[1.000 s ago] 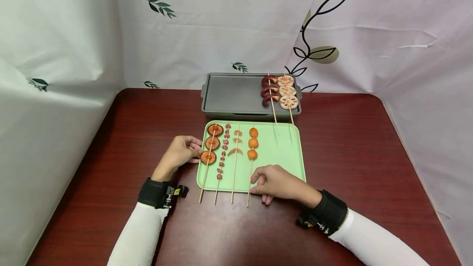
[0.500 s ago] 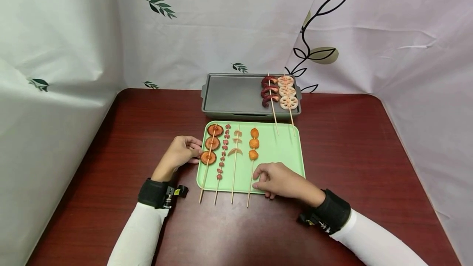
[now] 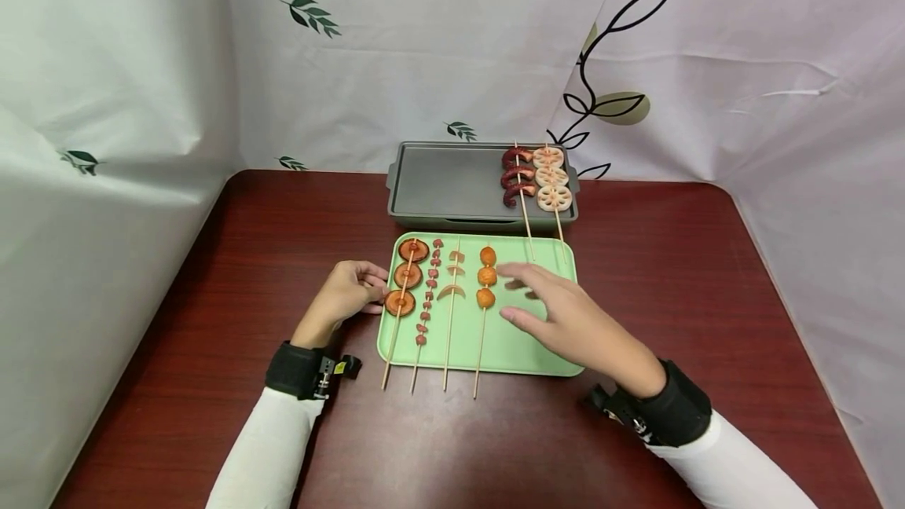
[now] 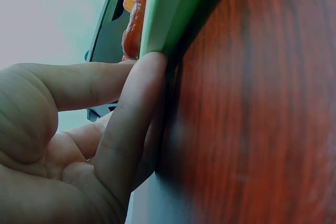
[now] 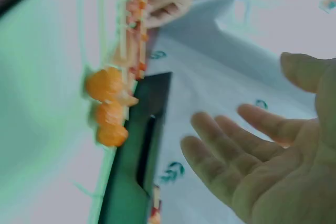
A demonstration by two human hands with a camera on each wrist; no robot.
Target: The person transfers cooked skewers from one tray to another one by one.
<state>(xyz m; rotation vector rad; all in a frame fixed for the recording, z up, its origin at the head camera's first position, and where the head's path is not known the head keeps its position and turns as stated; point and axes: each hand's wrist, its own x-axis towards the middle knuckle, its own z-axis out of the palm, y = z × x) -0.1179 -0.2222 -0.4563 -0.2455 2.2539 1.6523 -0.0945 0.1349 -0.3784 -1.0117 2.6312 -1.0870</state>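
At its left rim, the light green tray (image 3: pixel 537 352) is pinched between the thumb and fingers of my left hand (image 3: pixel 346 291). In the left wrist view, fingertips (image 4: pixel 149 72) meet the tray edge. My right hand (image 3: pixel 576 324) hovers over the tray's right half, fingers spread and holding nothing. Just left of it lies a skewer of orange balls (image 3: pixel 485 298). Further left on the tray are a skewer of pale curved slices (image 3: pixel 451 291), one of small reddish pieces (image 3: pixel 427 295) and one of round brown mushroom-like slices (image 3: pixel 408 276). Their sticks overhang the front rim.
Behind the tray stands a dark grey grill pan (image 3: pixel 452 179). On its right side lie a skewer of dark red tentacle-like pieces (image 3: pixel 519 176) and a lotus root skewer (image 3: pixel 551 177), sticks reaching over the tray. A reddish-brown table (image 3: pixel 672 273) meets white patterned cloth walls (image 3: pixel 424 38).
My right hand has left the lower stick of the orange-ball skewer, moved up and right, and spread its fingers. The left hand stays at the tray rim.
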